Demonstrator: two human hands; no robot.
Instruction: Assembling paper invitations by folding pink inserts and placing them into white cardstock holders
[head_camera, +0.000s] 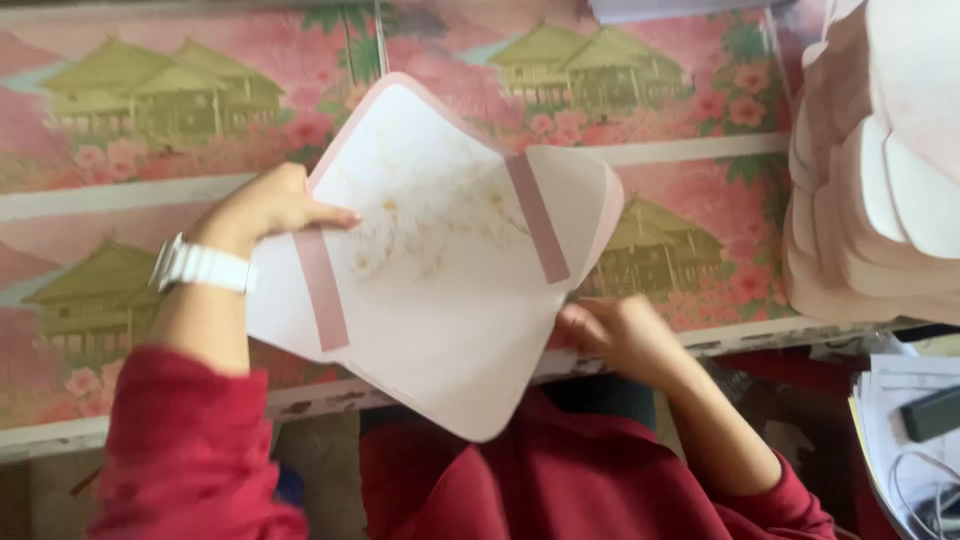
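Tabletop (700, 110) covered in a pink printed cloth: green-roofed houses, palms, blossoms, pale bands between rows. Its front edge looks worn and chipped. Soft, even daylight. Stack of pale scalloped sheets (880, 180) at far right; loose papers (900, 420) below them.

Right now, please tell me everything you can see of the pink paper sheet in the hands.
The sheet looks like thin pale pink paper with rounded corners and side flaps, an unfolded envelope shape. Two darker pink strips run along its flaps, and faint yellowish marks show in the middle. It is held tilted above the flowered table cover. The left hand pinches its left edge; the right hand holds its lower right edge.
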